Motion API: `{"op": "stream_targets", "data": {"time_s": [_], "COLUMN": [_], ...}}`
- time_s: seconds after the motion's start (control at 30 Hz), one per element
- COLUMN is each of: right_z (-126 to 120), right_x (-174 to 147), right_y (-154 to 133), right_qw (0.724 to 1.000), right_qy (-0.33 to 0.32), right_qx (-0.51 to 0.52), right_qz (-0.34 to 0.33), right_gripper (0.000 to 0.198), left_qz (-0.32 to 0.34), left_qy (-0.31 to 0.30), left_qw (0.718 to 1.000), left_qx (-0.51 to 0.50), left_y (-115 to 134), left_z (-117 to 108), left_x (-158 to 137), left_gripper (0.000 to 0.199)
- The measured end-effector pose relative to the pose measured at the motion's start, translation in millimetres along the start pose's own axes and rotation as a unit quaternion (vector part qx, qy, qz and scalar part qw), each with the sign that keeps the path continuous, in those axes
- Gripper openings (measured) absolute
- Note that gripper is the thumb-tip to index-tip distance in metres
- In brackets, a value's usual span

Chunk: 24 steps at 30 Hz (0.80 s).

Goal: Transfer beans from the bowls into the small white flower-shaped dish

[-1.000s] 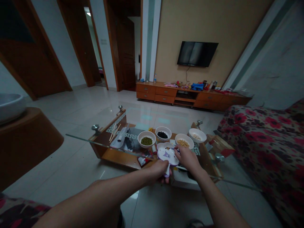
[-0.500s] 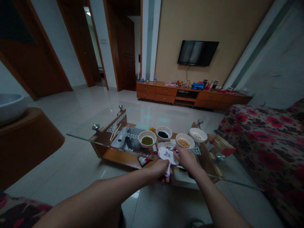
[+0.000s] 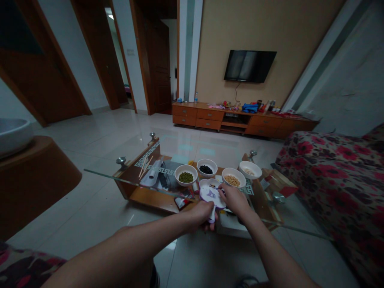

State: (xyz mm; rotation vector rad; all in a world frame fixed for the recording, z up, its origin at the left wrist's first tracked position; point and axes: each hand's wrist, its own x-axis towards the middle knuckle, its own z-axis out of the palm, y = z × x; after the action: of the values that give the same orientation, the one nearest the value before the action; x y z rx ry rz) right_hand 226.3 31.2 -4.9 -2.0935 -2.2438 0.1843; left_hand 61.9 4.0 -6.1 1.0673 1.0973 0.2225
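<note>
My left hand is closed around the handle of a white, purple-edged dish, held level over the front edge of the glass table. My right hand is at the dish's right rim, its fingers pinched on a thin dark tool whose kind is too small to tell. By its tip, a few small dark and yellowish beans lie in the dish. Behind stand white bowls holding green mung beans, black beans, yellow soybeans and pale pieces.
The glass coffee table has metal knobs at its corners. Chopsticks, a plastic roll and a red packet show on or below the glass. A flowered sofa stands at right, a low TV cabinet beyond.
My hands and the dish stay almost where they were. The thin tool's tip has shifted very slightly among the beans. A foot at the bottom edge has moved a little.
</note>
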Motion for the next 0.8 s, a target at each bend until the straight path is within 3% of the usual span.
{"op": "stream_targets", "data": {"time_s": [0.6, 0.7, 0.8], "right_z": [-2, -7, -14], "right_x": [-1, -3, -4], "right_y": [-2, -4, -4], "right_qw": [1.0, 1.0, 0.997], "right_qy": [-0.011, 0.012, 0.075], "right_qx": [-0.008, 0.004, 0.008], "right_qz": [0.002, 0.003, 0.029], "right_gripper": [0.029, 0.03, 0.032], "left_qz": [-0.002, -0.002, -0.001], "left_qy": [0.0, -0.001, 0.001], "left_qw": [1.0, 1.0, 1.0], "left_qx": [0.0, -0.001, -0.002], "left_y": [2, 1, 1], "left_z": [0, 0, -1], "left_x": [-1, -1, 0], "left_gripper": [0.041, 0.041, 0.041]}}
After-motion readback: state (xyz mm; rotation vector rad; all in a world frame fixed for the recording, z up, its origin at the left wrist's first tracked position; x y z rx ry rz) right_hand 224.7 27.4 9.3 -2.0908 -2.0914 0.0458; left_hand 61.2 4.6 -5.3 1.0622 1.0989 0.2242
